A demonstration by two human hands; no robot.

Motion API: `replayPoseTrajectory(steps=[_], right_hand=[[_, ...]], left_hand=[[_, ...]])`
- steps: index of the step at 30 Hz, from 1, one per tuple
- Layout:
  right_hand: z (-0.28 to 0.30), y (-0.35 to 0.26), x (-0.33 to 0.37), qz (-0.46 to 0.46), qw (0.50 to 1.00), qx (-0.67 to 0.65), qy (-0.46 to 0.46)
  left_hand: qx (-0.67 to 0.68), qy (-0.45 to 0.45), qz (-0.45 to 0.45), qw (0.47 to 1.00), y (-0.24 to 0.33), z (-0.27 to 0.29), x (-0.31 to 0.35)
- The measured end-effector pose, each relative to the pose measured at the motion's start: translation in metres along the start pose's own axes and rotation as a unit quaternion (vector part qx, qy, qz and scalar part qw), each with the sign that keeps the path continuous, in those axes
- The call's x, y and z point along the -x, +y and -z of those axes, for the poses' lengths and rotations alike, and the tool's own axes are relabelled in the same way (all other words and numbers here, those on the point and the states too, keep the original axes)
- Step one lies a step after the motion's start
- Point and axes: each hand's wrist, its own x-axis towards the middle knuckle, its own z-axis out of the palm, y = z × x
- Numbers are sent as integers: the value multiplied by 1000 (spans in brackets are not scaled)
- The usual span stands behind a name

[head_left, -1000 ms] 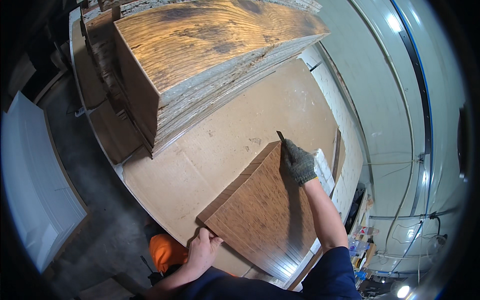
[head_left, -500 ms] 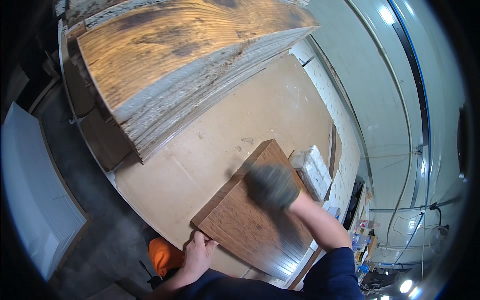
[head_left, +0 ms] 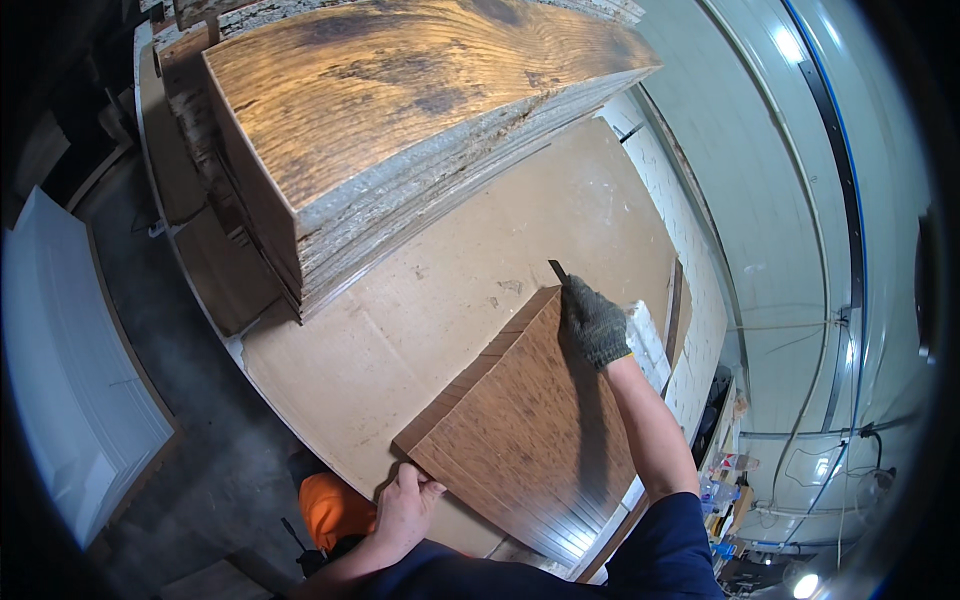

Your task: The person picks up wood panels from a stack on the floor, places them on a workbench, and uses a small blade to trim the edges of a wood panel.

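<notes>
A brown wood-grain board lies in front of me, at the top of a short stack whose brown edges show on the far left side. My bare left hand is at its near left corner, fingers bent and closed against the edge. My right hand, in a grey knitted glove, is at the board's far corner. It is wrapped round a thin dark flat tool, whose tip sticks out beyond the corner; the rest is hidden in the glove.
A taller stack of boards with a yellow-brown grained top stands at the back left of the tan worktable. A white wrapped block sits right of my gloved hand. Pale panels stand at far left; a light wall rises at right.
My right hand has moved away from me along the board's edge to its far corner, and the dark tool now shows. The left hand stays at the near corner.
</notes>
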Motion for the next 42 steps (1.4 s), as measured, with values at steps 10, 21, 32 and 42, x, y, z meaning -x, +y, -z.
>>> replayPoseTrajectory(steps=[10,21,32,42], right_hand=[[64,-109,11,170,931,96,-308],[16,-4,1,28,999,20,18],[75,-154,58,432,861,-133,-231],[52,-13,-39,109,964,154,-187]], left_hand=[[-47,22,-15,999,6,1,-1],[-46,9,-25,999,12,3,-2],[-89,33,-31,995,15,5,-1],[-63,2,-48,997,14,5,-2]])
